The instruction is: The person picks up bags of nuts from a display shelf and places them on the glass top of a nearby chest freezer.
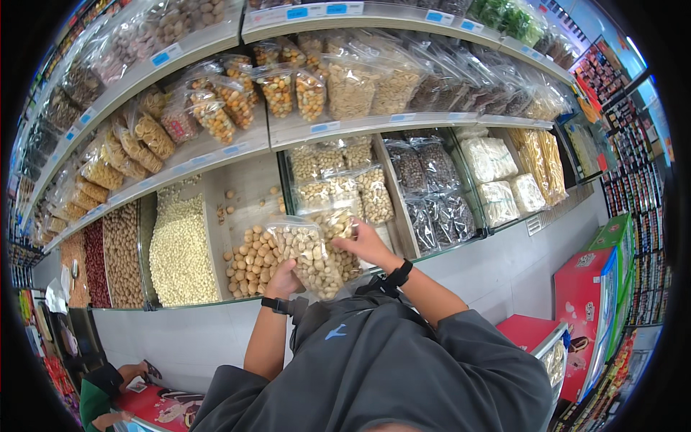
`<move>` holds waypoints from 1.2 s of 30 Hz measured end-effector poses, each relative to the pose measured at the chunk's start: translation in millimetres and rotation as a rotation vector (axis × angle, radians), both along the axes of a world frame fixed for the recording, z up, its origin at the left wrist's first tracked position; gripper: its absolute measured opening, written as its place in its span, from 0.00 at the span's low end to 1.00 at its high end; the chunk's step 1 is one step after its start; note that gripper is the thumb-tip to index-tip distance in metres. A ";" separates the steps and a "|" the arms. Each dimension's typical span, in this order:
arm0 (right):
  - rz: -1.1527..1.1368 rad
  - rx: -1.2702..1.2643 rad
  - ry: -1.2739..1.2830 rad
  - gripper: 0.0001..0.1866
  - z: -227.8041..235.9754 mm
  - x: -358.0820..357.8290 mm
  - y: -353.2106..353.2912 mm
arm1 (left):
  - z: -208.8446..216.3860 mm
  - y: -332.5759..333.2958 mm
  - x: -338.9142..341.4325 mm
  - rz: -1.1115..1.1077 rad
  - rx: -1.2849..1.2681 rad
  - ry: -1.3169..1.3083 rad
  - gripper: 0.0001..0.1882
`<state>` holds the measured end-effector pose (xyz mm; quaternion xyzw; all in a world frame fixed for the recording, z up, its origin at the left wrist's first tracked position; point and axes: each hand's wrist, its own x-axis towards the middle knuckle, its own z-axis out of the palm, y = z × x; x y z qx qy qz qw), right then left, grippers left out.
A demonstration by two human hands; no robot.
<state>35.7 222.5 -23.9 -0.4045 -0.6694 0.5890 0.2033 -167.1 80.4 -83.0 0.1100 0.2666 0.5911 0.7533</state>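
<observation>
1. Between the two hands, a clear bag of nuts (304,248) leans tilted over the bins of the bench (482,270), just right of the left grip (283,279).
2. The left grip looks clamped on that bag's lower left edge, its thumb against the plastic.
3. The right grip (368,245) has its fingers at a second bag (337,222), just to their left; from here I cannot tell whether they pinch it.
4. Left of the left grip lie loose round brown nuts (248,263); to the right of the right grip sit dark-filled bags (435,223).
5. I judge the held bag moderately heavy and floppy, its contents shifting and its film slick. The shells seem sturdy, the plastic less so: best cradled low under the bulk, with a second hold near the top edge.
</observation>
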 end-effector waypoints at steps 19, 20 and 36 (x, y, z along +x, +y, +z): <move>-0.353 0.108 -0.542 0.49 -196.7 61.8 141.1 | -31.2 -48.5 -17.9 0.644 -0.133 0.157 0.47; -0.320 0.063 -0.575 0.50 -194.2 57.8 141.9 | -33.7 -55.4 -22.2 0.677 -0.153 0.172 0.47; 0.025 -0.146 -0.422 0.58 -173.5 50.3 131.0 | -11.0 -82.0 -1.1 0.767 -0.127 0.209 0.45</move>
